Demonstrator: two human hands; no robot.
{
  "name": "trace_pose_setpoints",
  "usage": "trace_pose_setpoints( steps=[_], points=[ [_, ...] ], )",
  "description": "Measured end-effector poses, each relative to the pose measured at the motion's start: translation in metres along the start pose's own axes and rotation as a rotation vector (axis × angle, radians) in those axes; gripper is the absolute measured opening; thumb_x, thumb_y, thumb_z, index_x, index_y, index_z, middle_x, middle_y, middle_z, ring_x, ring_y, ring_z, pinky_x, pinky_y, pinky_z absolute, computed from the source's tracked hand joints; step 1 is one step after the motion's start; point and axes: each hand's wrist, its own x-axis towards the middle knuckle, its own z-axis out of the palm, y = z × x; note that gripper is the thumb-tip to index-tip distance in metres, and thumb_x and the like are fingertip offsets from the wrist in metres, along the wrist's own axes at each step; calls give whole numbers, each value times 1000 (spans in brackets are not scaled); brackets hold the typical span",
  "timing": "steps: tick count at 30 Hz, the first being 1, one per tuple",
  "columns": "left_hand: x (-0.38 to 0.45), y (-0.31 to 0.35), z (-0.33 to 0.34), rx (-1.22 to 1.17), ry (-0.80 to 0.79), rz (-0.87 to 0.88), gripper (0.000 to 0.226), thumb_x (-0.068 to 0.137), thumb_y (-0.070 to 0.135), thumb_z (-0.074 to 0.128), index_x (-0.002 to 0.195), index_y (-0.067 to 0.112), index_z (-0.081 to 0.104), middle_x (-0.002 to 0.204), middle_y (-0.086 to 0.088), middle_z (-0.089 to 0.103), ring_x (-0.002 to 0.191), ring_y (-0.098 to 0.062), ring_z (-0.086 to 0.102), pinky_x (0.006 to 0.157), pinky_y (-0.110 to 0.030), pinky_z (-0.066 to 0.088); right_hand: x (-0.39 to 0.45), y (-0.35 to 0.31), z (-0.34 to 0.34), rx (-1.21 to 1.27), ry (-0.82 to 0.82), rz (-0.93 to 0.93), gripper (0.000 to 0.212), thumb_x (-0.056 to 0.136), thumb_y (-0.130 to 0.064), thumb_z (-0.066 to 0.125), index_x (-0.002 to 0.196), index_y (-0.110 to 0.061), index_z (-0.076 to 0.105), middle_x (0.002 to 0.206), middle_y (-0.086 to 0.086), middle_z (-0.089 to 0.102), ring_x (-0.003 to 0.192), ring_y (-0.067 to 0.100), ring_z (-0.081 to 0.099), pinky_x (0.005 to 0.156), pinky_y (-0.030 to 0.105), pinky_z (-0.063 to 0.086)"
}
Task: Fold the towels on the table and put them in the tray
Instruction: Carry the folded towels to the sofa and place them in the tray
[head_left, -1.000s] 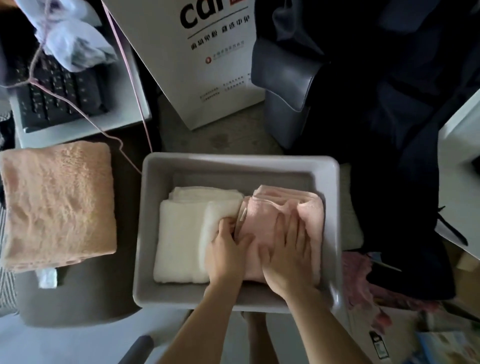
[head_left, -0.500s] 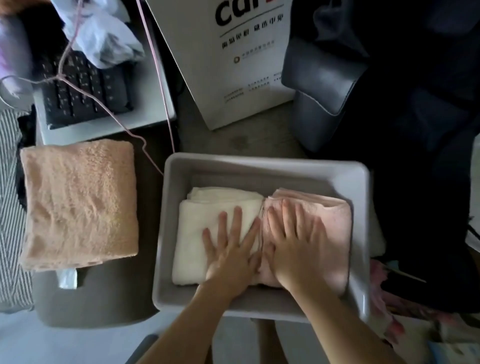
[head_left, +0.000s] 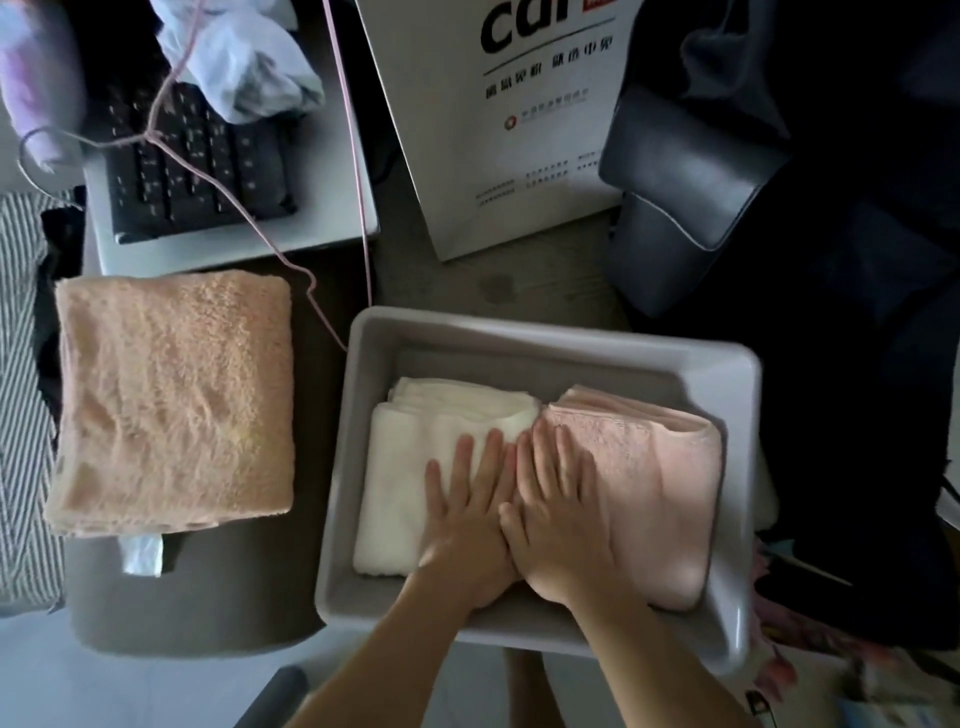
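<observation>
A grey tray holds two folded towels side by side: a white towel on the left and a pink towel on the right. My left hand lies flat on the white towel with its fingers spread. My right hand lies flat on the pink towel's left part, touching the left hand. Neither hand grips anything. A folded peach towel rests on the dark table to the left of the tray.
Behind the peach towel stands a laptop with a crumpled plastic bag and a pink cord over it. A white printed bag stands behind the tray. Dark bags fill the right side.
My left hand went from curled at the seam between the towels to flat on the white towel. Both hands slid slightly toward the near edge. The view shifted, so the tray sits further right.
</observation>
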Motion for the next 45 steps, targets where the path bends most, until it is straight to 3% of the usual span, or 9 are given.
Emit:
trace_pose_setpoints(
  steps=[6, 9, 11, 16, 24, 28, 33, 40, 45],
  points=[
    [-15, -3, -36, -347, -78, 72, 89, 94, 55, 41, 157, 32, -17, 165, 5, -27, 148, -22, -32, 119, -49, -20, 0, -11, -19, 145, -115, 41, 76, 91, -54, -5, 157, -18, -12, 163, 3, -28, 148, 19, -31, 123, 49, -5],
    [-57, -22, -82, -803, 275, -12, 45, 100, 19, 41, 143, 27, 51, 149, 6, 51, 140, -1, 38, 118, -28, 30, -20, -30, -54, 541, -40, 157, 76, 93, -59, 1, 160, -23, 8, 166, -8, -9, 152, 5, -11, 125, 39, -2],
    [-90, -44, -110, -814, 540, -103, 39, 95, 10, 48, 128, 25, 63, 129, 10, 63, 122, 0, 54, 104, -21, 44, -29, -56, -81, 758, -30, 238, 66, 98, -57, 18, 155, -26, 29, 164, -9, 22, 149, 3, 17, 122, 30, 13],
    [-133, -153, -159, -800, 832, -548, 44, 91, 16, 63, 132, 30, 51, 139, 4, 47, 125, -10, 45, 99, -35, 40, 5, -159, -141, 996, -103, 138, 43, 100, -35, 50, 142, -28, 49, 129, -21, 51, 122, 0, 51, 100, 19, 40],
    [-110, -256, -172, -1163, 447, -875, 65, 89, 50, 65, 140, 15, 44, 129, -6, 55, 110, -27, 58, 86, -44, 51, 80, -243, -147, 1162, -126, 417, 53, 88, -43, 61, 134, -19, 51, 124, -2, 61, 109, 17, 61, 93, 40, 53],
    [-124, -241, -182, -1235, 355, -756, 30, 89, 43, 67, 98, 15, 60, 94, -9, 69, 88, -27, 68, 63, -33, 54, 53, -222, -147, 1225, -160, 395, 19, 80, -36, 61, 99, -37, 59, 96, -14, 68, 84, 2, 65, 68, 23, 49],
    [-139, -147, -184, -1260, 286, -414, 21, 89, 25, 64, 98, 38, 50, 87, 10, 65, 76, -1, 64, 57, -18, 51, 2, -137, -157, 1145, 93, 634, 17, 77, -19, 56, 90, -28, 61, 81, -4, 67, 81, 19, 64, 65, 28, 46],
    [-93, -65, -116, -548, -1, -226, 95, 89, 0, 44, 158, 30, -13, 167, -3, 2, 148, -29, 21, 111, -36, 38, -16, -54, -100, 688, -313, 612, 54, 100, -28, 54, 149, -12, 37, 146, 10, 48, 128, 28, 51, 107, 39, 39],
    [-65, -48, -110, -258, 163, -7, 78, 92, 9, 50, 159, 26, 14, 169, -6, -7, 155, -26, -4, 125, -38, 4, -6, -52, -86, 567, -93, 560, 29, 101, -26, 48, 121, -8, 58, 110, 8, 64, 90, 20, 57, 80, 28, 43]
  ],
)
